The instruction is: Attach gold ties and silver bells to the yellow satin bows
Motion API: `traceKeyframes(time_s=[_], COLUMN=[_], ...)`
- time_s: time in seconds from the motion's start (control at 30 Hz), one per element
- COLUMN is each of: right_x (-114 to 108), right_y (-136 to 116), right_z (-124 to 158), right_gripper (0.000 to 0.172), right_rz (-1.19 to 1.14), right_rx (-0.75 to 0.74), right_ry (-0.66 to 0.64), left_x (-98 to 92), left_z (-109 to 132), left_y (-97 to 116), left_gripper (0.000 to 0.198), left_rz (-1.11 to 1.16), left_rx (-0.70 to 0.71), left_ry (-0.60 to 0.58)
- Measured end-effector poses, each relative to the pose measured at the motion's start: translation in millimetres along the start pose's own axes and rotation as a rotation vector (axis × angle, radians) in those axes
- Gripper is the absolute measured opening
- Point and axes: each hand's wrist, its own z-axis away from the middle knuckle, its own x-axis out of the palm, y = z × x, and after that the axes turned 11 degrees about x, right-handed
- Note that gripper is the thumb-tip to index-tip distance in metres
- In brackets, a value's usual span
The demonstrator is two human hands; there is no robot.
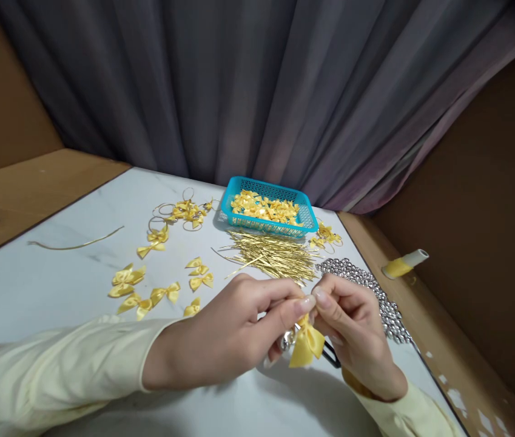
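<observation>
Left hand (230,331) and right hand (357,340), low centre, both pinch one yellow bow (307,347), other fingers curled, and its slick ribbon could slip from so slight a grip.

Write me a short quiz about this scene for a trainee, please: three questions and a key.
1. True or false: the left hand and the right hand both pinch one small yellow satin ribbon bow.
2. What fills the turquoise plastic mesh basket? A) red buttons B) yellow bows C) blue pins
3. Fill in: the pile of thin gold wire ties lies between the hands and the ____.
Key: 1 true; 2 B; 3 basket.
</observation>
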Motion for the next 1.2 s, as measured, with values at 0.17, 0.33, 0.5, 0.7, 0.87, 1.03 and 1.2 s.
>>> traceKeyframes(time_s=[0.17,0.33,0.5,0.7,0.87,1.03,1.2], right_x=[3.6,10.6,16.0,18.5,17.8,16.1,15.3], right_y=[2.3,1.8,0.3,-0.2,1.5,3.3,4.4], right_z=[0.5,3.7,6.3,9.0,10.5,11.2,10.6], right_gripper=[0.022,0.023,0.022,0.023,0.024,0.024,0.024], right_rz=[-0.134,-0.273,-0.271,-0.193,-0.134,-0.102,-0.107], right_rx=[0.046,0.109,0.089,0.059,0.04,0.013,0.021], right_ry=[-0.034,-0.088,-0.048,0.028,0.071,0.062,0.033], left_x=[0.7,0.2,0.5,1.6,3.5,3.0,3.0], left_z=[-0.1,0.3,1.0,0.6,2.2,1.4,1.3], left_y=[-1.2,0.2,2.4,2.0,2.9,3.7,2.8], left_gripper=[0.028,0.029,0.028,0.027,0.026,0.027,0.027], left_rz=[-0.028,-0.167,-0.24,-0.214,-0.192,-0.182,-0.167], left_rx=[0.019,0.12,0.201,0.208,0.174,0.138,0.134], left_ry=[0.0,0.004,0.01,0.005,-0.004,-0.012,-0.005])
